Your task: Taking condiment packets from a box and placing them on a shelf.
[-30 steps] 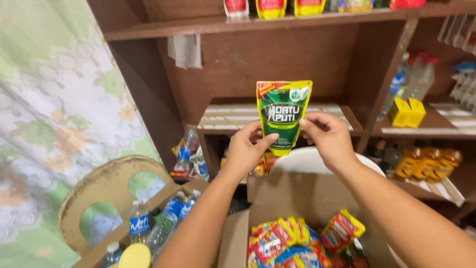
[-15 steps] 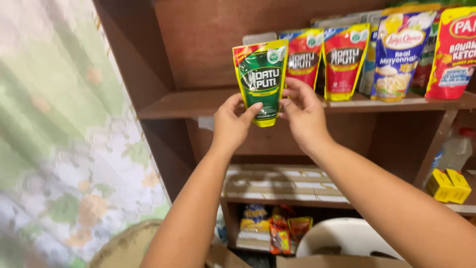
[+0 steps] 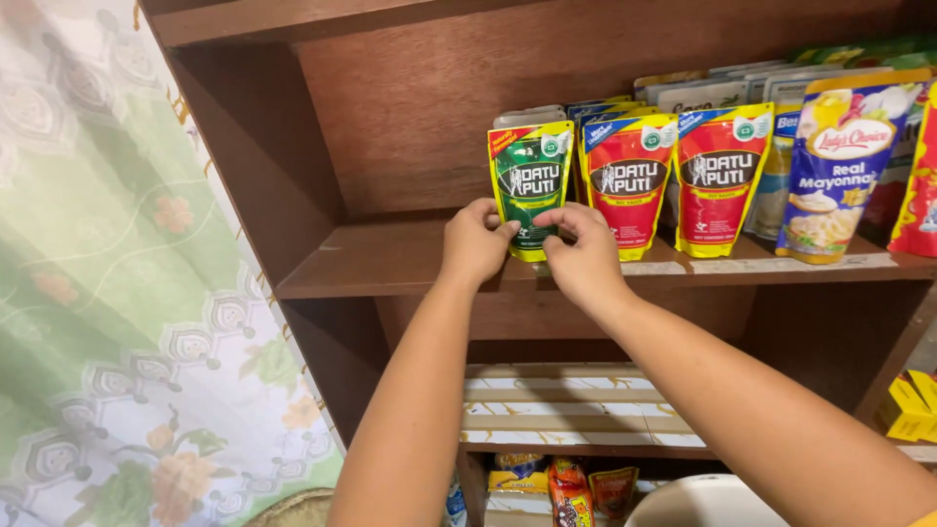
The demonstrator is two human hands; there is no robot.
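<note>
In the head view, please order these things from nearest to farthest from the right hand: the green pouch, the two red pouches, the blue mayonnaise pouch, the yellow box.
1. Green pouch: pinched at its base by the right hand and left hand.
2. Left red pouch: just beside the green one.
3. Right red pouch: next along the shelf.
4. Blue mayonnaise pouch: farther right.
5. Yellow box: lower shelf, far right.

Head-worn, single view: looks slightly down and straight ahead at a wooden shelf [image 3: 390, 263], close, hands at 6 o'clock.
</note>
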